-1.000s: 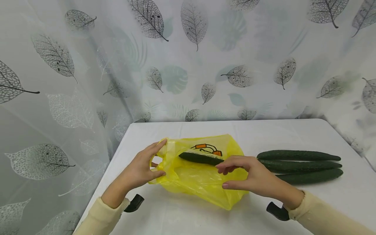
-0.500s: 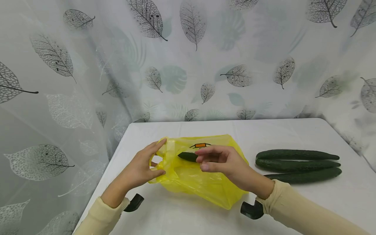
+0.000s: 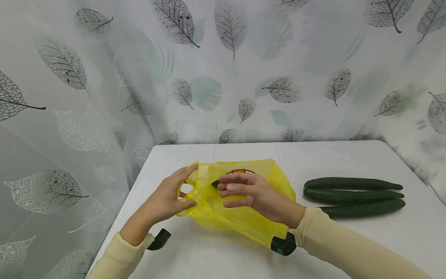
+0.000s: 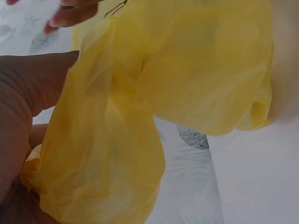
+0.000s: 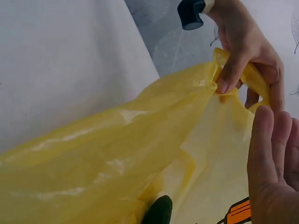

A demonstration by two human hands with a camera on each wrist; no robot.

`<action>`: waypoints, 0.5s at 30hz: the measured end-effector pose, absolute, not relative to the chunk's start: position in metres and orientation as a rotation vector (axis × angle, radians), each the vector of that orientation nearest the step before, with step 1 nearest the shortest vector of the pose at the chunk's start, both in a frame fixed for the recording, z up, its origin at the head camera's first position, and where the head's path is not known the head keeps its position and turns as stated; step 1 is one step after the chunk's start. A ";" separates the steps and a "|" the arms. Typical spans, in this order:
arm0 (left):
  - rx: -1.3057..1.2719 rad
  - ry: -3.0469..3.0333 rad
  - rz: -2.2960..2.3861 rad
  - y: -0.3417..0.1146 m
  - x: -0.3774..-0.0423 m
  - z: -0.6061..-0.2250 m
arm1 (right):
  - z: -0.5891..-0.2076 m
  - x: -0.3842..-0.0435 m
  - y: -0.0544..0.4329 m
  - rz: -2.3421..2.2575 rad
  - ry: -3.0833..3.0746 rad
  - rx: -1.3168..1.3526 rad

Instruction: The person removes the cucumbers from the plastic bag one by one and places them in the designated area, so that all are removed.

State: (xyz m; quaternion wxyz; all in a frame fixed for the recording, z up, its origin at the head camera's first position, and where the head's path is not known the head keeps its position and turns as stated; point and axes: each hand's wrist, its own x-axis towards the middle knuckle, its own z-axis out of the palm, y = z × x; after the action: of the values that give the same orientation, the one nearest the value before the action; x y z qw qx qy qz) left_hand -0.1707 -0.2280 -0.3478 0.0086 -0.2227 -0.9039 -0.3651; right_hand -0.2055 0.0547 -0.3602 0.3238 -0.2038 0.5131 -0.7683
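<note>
A yellow plastic bag (image 3: pixel 228 223) with an orange and black print lies on the white table. My left hand (image 3: pixel 163 199) holds its left end, the thumb and fingers spread inside the handle loops; the right wrist view shows the thumb (image 5: pixel 229 77) bent over the bag's edge. The dark green tip of a cucumber (image 3: pixel 215 183) shows among the bag's folds, and its tip (image 5: pixel 160 211) also appears low in the right wrist view. My right hand (image 3: pixel 256 195) is above the bag with loosely bent fingers and nothing in them. It hides most of that cucumber.
To the right lie three cucumbers side by side: a far one (image 3: pixel 352 183), a middle one (image 3: pixel 355 196) and a near one (image 3: pixel 369 209). Leaf-patterned curtains (image 3: pixel 216 85) stand behind and to the left of the white table (image 3: pixel 195 252).
My right hand has moved left across the bag, from beside the cucumber's right end to over its left tip. The left hand, the bag and the three cucumbers have stayed put.
</note>
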 end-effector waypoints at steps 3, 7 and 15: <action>-0.700 -2.822 -1.139 -0.228 -0.171 -0.348 | -0.367 -0.210 0.051 -1.958 1.405 -0.487; -0.715 -2.814 -1.151 -0.227 -0.172 -0.348 | -0.376 -0.216 0.048 -1.890 1.504 -0.453; -0.714 -2.821 -1.159 -0.226 -0.172 -0.349 | -0.398 -0.227 0.042 -1.763 1.797 -0.505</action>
State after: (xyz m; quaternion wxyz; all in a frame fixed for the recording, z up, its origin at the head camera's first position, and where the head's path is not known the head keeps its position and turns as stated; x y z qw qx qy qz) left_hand -0.1720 -0.2261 -0.3485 0.0045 -0.2280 -0.9007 -0.3699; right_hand -0.2273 0.0425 -0.3982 0.2831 -0.1885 0.6713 -0.6586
